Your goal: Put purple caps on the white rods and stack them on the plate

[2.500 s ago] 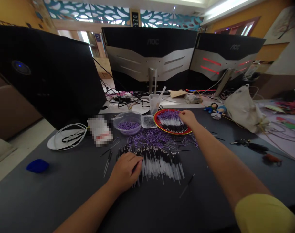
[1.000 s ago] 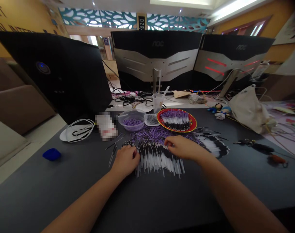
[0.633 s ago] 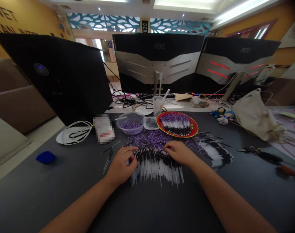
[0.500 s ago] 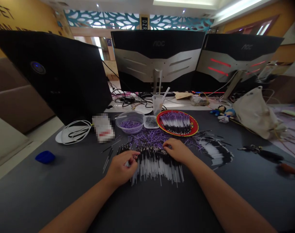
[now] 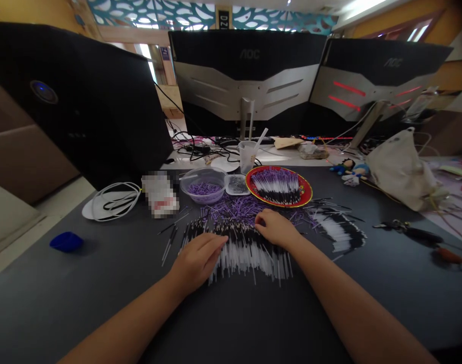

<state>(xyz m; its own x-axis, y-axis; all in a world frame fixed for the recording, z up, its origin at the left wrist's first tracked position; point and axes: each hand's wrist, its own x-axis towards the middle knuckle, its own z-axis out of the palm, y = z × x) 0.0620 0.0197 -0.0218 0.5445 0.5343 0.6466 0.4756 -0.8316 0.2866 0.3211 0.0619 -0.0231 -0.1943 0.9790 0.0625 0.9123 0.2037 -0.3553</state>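
A pile of thin black-and-clear refill tubes (image 5: 249, 250) lies on the dark table (image 5: 101, 283) in front of me. My left hand (image 5: 198, 260) rests flat on the pile's left side, fingers stretched out. My right hand (image 5: 276, 228) sits on the pile's far edge with curled fingers pinching at the tube tips; what it holds is too small to make out. Loose purple caps (image 5: 234, 208) are scattered just beyond the pile. A red plate (image 5: 305, 191) behind them carries capped tubes in a row. A second spread of tubes (image 5: 339, 230) lies to the right.
A clear bowl of purple caps (image 5: 203, 184) and a small tray (image 5: 236, 184) stand left of the plate. A plastic cup (image 5: 248, 156), monitors (image 5: 246, 76), a black laptop lid (image 5: 75, 106), white cable (image 5: 113, 202), blue object (image 5: 66, 241), white bag (image 5: 400, 169) and keys (image 5: 409, 232) ring the table.
My right hand came back from the red plate to the far edge of the tube pile. My left hand went from pinching tubes to lying flat on them.
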